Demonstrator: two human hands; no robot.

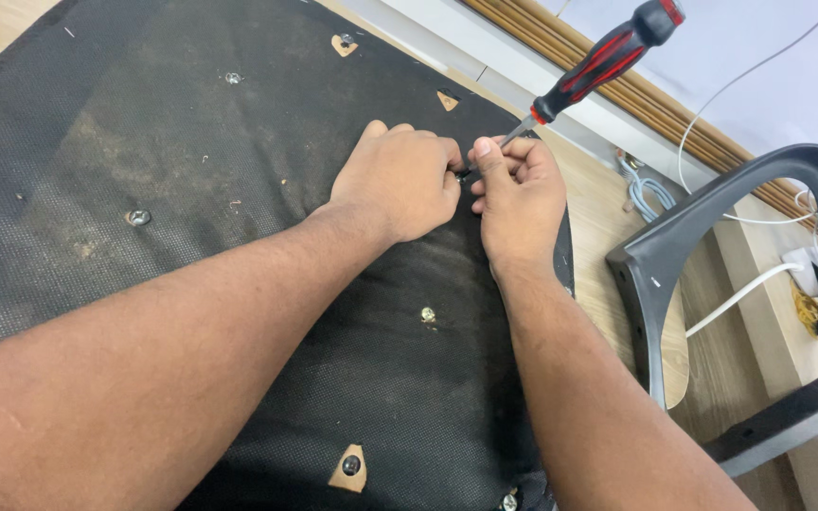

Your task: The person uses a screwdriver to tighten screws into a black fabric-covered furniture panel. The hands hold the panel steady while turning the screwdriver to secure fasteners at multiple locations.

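Hands meet over the black fabric underside of a chair seat [239, 284] lying on the wooden floor [617, 227]. The left hand [400, 180] is curled knuckles-up, its fingers [442, 156] tucked under and pinched narrow around something small and dark at the point where both hands touch; what that piece is cannot be made out. The right hand [521, 194] grips the metal shaft of a red and black screwdriver [608, 57], thumb and fingers [487, 156] closed tightly around it; the tip is hidden between the two hands, while the handle slants up and away beyond the fingertips. Just below the right wrist sits a bolt head [427, 314] in the fabric. A black plastic chair armrest [712, 237] lies well off to the right of the fingers, partly cut off by the frame edge, with white cables [740, 293] running behind it.
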